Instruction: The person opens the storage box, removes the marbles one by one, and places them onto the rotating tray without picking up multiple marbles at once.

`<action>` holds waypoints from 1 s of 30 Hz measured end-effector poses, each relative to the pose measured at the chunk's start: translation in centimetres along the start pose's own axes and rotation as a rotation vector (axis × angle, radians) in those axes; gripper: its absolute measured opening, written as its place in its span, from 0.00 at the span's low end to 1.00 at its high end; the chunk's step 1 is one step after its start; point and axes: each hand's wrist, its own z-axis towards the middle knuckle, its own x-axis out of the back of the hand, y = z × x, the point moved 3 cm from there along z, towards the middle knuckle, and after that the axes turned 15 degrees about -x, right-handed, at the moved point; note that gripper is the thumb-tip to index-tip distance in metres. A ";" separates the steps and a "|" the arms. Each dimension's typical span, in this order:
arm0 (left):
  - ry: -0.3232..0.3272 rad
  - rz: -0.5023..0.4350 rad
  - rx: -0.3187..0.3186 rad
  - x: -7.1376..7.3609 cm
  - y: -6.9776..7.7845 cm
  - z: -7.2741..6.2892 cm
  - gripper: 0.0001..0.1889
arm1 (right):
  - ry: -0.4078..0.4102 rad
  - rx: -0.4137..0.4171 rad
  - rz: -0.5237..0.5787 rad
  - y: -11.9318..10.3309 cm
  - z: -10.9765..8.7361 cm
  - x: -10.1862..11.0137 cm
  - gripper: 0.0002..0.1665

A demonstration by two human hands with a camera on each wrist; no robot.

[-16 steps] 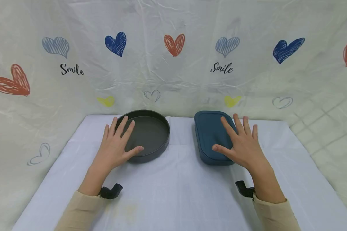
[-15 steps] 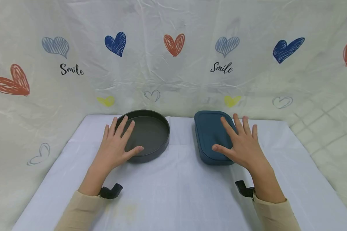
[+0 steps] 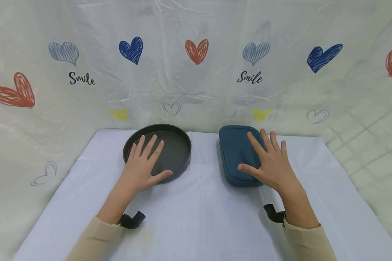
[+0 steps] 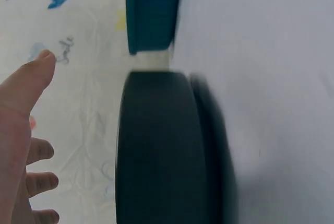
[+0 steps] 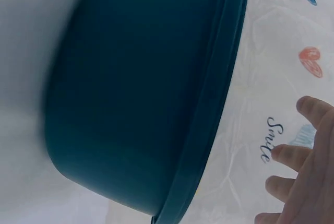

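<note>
A round dark cake pan [image 3: 174, 148] stands on the left part of the cloth-covered table. My left hand [image 3: 139, 168] is held above its near left side, fingers spread. In the left wrist view the hand is apart from the pan's side [image 4: 162, 151]. To the right is a blue rectangular container with a lid [image 3: 232, 148]. Over that container's right side hovers my right hand [image 3: 274, 165], its fingers spread too. From the right wrist view, the fingers show above the lid's level, apart from the container's wall [image 5: 135, 93]. Neither hand holds anything.
White cloth [image 3: 199, 217] covers the table. Behind it hangs a pale curtain [image 3: 196, 83] printed with hearts and the word "Smile". Black wrist cameras [image 3: 132, 220] sit at both beige sleeve cuffs [image 3: 99, 235].
My left hand has shifted right, further over the round pan. The right hand has moved very slightly left. Both the pan and the container have stayed in place.
</note>
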 end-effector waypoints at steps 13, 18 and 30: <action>-0.041 -0.078 -0.136 -3.0 6.5 3.9 0.49 | -0.022 0.011 0.013 -0.3 -0.5 0.0 0.63; -0.069 -0.101 -0.188 -4.2 8.9 5.7 0.49 | -0.018 0.007 0.011 -0.5 -0.5 0.3 0.63; -0.213 -0.160 -0.207 -7.7 11.5 8.1 0.51 | -0.128 -0.004 -0.033 0.2 -0.7 -2.5 0.62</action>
